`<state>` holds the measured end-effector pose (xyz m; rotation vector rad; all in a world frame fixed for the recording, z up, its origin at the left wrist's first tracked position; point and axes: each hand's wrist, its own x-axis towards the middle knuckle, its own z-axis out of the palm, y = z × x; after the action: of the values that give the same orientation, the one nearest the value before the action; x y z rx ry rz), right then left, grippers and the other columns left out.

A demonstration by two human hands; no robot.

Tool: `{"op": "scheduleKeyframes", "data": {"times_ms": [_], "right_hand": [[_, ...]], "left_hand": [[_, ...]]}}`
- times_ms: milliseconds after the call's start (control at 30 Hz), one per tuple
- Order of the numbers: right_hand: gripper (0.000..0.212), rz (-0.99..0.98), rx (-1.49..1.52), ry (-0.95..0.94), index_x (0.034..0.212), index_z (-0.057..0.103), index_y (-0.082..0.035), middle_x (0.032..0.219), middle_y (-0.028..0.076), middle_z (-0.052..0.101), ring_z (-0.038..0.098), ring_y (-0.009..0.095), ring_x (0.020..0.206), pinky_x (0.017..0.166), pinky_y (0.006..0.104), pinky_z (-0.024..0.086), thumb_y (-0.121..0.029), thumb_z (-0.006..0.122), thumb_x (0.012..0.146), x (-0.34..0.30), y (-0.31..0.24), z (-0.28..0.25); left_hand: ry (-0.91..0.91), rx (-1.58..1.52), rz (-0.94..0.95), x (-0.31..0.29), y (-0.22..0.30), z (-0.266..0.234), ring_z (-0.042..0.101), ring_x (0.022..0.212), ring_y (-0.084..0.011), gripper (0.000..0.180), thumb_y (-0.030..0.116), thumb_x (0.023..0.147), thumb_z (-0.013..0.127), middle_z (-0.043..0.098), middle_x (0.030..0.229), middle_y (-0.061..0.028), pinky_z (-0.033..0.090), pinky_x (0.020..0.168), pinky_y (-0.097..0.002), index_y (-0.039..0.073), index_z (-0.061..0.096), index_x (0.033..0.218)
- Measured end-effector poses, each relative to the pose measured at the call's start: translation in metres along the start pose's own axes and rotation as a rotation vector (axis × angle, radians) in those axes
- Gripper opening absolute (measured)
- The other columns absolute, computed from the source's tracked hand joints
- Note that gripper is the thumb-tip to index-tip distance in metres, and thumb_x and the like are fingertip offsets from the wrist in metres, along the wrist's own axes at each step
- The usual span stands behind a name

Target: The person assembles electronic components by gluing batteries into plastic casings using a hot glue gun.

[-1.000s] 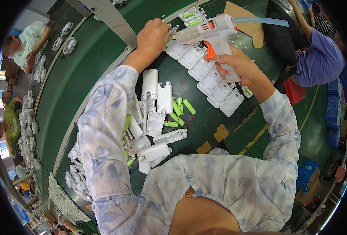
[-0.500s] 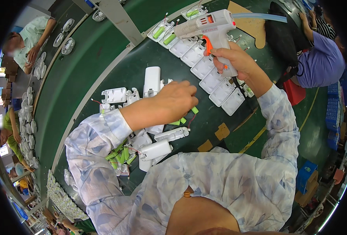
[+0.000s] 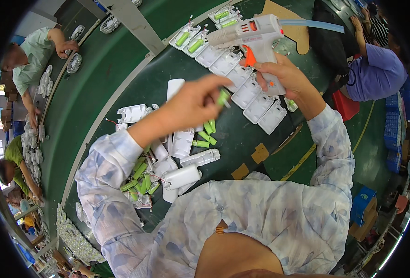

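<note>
My left hand (image 3: 191,103), slightly blurred, is closed on a green cylindrical battery (image 3: 223,97) and hovers beside a slanting row of open white plastic cases (image 3: 247,94). A white hot glue gun (image 3: 260,45) with an orange trigger is gripped by its handle in my right hand (image 3: 288,78). Its nozzle points left above the far part of the row. Green batteries with wires lie in the far cases, such as one battery (image 3: 195,45); the nearer cases hold none. Several loose green batteries (image 3: 206,137) lie on the dark green table below my left hand.
White case parts (image 3: 182,177) and a heap of green batteries (image 3: 142,180) lie near my left forearm. A metal post (image 3: 137,28) stands at the far left. Brown board (image 3: 290,23) and a black bag-like thing (image 3: 330,44) lie far right. Other people work at both sides.
My left hand has lifted from the loose batteries and moved up toward the case row with one battery in it. The right hand and glue gun have shifted only slightly.
</note>
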<state>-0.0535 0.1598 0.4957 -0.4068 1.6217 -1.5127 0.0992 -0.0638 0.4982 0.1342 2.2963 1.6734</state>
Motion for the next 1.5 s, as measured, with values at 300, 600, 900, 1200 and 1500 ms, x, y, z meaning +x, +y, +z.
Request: {"op": "scheduleKeyframes", "data": {"times_ms": [300, 600, 900, 1200, 1500], "right_hand": [[0.024, 0.101, -0.025, -0.032, 0.099, 0.057, 0.001, 0.063, 0.006, 0.055, 0.050, 0.014, 0.051, 0.048, 0.0299, 0.041, -0.019, 0.062, 0.088, -0.021, 0.003, -0.005], [0.026, 0.093, -0.053, -0.009, 0.103, 0.057, 0.002, 0.065, 0.006, 0.056, 0.051, 0.013, 0.054, 0.051, 0.0286, 0.041, -0.019, 0.061, 0.089, -0.022, 0.005, -0.007], [0.024, 0.064, 0.018, 0.029, 0.105, 0.056, 0.000, 0.067, 0.006, 0.058, 0.053, 0.014, 0.054, 0.052, 0.0283, 0.043, -0.017, 0.060, 0.088, -0.033, 0.011, -0.011], [0.024, 0.041, 0.043, 0.041, 0.105, 0.056, 0.000, 0.067, 0.006, 0.058, 0.052, 0.013, 0.055, 0.052, 0.0286, 0.043, -0.016, 0.059, 0.088, -0.035, 0.013, -0.008], [0.022, 0.008, 0.075, 0.013, 0.105, 0.058, -0.001, 0.067, 0.005, 0.057, 0.052, 0.013, 0.057, 0.053, 0.0288, 0.042, -0.018, 0.058, 0.090, -0.020, 0.014, -0.005]], "left_hand": [[0.405, -0.420, -0.252, 0.028, -0.053, -0.058, 0.064, 0.067, -0.0089, 0.025, 0.024, 0.095, 0.065, 0.067, 0.085, -0.0004, 0.045, 0.057, -0.0210, 0.004, 0.064, 0.110], [0.551, 0.618, 0.307, 0.090, -0.049, -0.068, 0.065, 0.087, -0.0274, 0.010, 0.014, 0.085, 0.066, 0.069, 0.091, -0.0111, 0.052, 0.074, -0.0354, 0.009, 0.072, 0.090], [0.578, 1.059, 0.538, 0.130, -0.071, -0.056, 0.047, 0.127, -0.0290, 0.007, 0.017, 0.077, 0.074, 0.060, 0.126, -0.0051, 0.037, 0.104, -0.0487, 0.014, 0.075, 0.084], [0.600, 1.075, 0.444, 0.123, -0.066, -0.051, 0.045, 0.131, -0.0290, 0.010, 0.017, 0.079, 0.073, 0.060, 0.128, -0.0026, 0.031, 0.107, -0.0589, 0.015, 0.075, 0.089], [-0.150, 0.930, 0.438, 0.007, -0.008, 0.006, 0.059, 0.091, -0.0288, 0.013, 0.004, 0.073, 0.066, 0.057, 0.090, -0.0085, 0.048, 0.073, -0.0402, 0.009, 0.066, 0.085]]}}
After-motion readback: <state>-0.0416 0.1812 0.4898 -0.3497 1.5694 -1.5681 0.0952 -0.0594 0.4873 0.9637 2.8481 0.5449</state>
